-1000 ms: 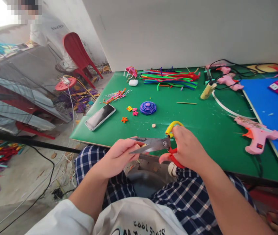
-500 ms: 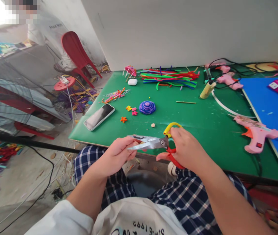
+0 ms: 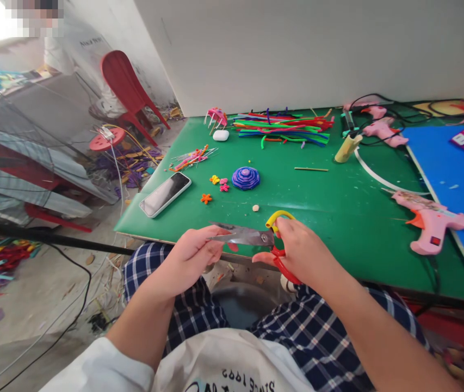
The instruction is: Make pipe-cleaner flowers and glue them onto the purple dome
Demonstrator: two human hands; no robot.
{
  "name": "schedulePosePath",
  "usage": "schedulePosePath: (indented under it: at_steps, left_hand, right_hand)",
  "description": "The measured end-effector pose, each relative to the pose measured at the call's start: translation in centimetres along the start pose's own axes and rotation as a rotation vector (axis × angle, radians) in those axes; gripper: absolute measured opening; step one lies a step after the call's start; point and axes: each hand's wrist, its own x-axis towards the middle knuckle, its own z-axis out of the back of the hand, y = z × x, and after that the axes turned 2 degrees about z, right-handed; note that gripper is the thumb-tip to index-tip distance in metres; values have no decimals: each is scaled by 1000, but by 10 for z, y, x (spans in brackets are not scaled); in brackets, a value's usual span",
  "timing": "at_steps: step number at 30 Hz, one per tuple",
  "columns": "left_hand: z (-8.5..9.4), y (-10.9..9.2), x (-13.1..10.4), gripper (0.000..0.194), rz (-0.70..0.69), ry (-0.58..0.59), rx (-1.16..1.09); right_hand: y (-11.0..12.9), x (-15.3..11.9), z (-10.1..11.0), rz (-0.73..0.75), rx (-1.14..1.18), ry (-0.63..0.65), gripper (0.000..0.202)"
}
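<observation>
My right hand (image 3: 303, 245) is closed around the handles of a pair of scissors (image 3: 248, 236), one loop yellow and the other red. The metal blades point left, over the table's front edge, and reach the fingers of my left hand (image 3: 193, 256). That hand is pinched together right at the blade tips; whatever lies between its fingers is too small and covered to make out. Beyond the hands sits a blue and purple striped dome (image 3: 245, 178). Small yellow, pink and orange flowers (image 3: 206, 198) lie to its left, and a pale round piece (image 3: 255, 208) lies nearer me.
A phone (image 3: 165, 195) lies at the left edge of the green table. Colourful pipe cleaners (image 3: 283, 129) are heaped at the back. To the right are a pink glue gun (image 3: 431, 220), a tan cylinder (image 3: 347, 148) and a blue board (image 3: 460, 190). A person sits far left, beside a red chair (image 3: 128, 90).
The scissor blades have come closer together, and the scissors with my right hand have shifted slightly left. My left hand has moved a little left too.
</observation>
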Motion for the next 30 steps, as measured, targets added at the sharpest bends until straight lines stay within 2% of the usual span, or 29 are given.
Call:
schedulePosePath:
  at_steps: [6, 10, 13, 18, 23, 27, 30]
  left_hand:
    - [-4, 1, 2, 40, -14, -56, -6]
    - [-6, 1, 4, 36, -24, -69, -6]
    - [-7, 2, 8, 42, -63, -118, 65]
    - [-14, 4, 16, 43, -25, -233, 162]
    - [-20, 8, 21, 40, -13, -271, 192]
    - [-23, 5, 22, 38, -20, -334, 184]
    - [-24, 1, 22, 32, -74, -321, 194]
  right_hand:
    - [-6, 3, 1, -18, -17, -65, 48]
    - [-16, 6, 2, -147, 15, -163, 53]
    - [-21, 7, 5, -211, 88, -167, 54]
    - [-23, 6, 7, -185, 148, -150, 55]
    - [-24, 7, 6, -203, 142, -121, 49]
    - [-22, 5, 6, -273, 128, -159, 45]
    - [-21, 2, 7, -229, 63, -237, 48]
